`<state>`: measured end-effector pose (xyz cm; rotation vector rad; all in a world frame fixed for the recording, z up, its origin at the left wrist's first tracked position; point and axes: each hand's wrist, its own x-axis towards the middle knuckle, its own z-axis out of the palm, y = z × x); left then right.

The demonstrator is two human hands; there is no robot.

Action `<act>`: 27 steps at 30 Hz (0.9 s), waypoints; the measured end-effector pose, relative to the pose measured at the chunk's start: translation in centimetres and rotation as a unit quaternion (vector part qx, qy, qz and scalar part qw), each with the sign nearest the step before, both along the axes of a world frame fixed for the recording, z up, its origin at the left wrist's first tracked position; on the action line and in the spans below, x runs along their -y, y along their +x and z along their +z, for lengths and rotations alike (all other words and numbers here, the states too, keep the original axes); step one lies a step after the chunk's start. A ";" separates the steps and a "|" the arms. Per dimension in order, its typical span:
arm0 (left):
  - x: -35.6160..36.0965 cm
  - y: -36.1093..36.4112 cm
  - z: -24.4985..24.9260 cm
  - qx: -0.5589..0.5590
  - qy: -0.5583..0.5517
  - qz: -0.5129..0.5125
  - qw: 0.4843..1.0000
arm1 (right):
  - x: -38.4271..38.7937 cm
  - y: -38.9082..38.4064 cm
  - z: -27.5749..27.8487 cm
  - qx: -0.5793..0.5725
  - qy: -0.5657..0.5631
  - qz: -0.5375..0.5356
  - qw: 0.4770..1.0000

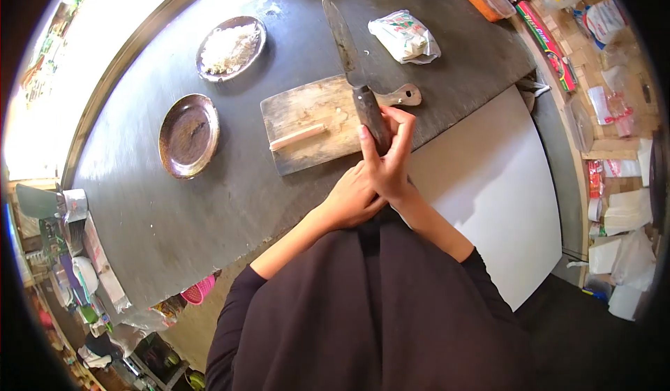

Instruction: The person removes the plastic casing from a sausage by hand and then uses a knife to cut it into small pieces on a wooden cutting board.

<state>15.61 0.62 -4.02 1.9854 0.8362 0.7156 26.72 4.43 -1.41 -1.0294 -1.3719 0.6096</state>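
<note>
My right hand (388,155) is closed around the dark wooden handle of a large knife (343,42). Its long blade points away from me, over the far edge of a worn wooden cutting board (307,108). My left hand (351,199) presses against the base of my right hand, with its fingers tucked out of sight underneath. A pale thin strip (298,137) lies on the board, just left of the knife handle and apart from both hands.
On the dark table (230,195) stand a metal plate of white shreds (230,47) and an empty metal plate (188,136). A wrapped packet (405,37) lies beyond the board. A white sheet (495,181) lies at the right, with cluttered shelves behind it.
</note>
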 end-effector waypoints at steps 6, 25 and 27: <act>-0.6 -5.4 3.9 -0.086 0.050 0.149 0.984 | -5.1 7.7 2.2 -0.149 -0.401 0.326 0.843; -4.0 -8.2 0.4 -0.239 0.167 0.376 0.880 | 0.2 4.9 -2.6 0.074 -0.168 0.125 0.975; -4.4 -8.3 0.4 -0.237 0.175 0.371 0.881 | 0.7 5.1 -3.7 0.042 -0.192 0.127 0.972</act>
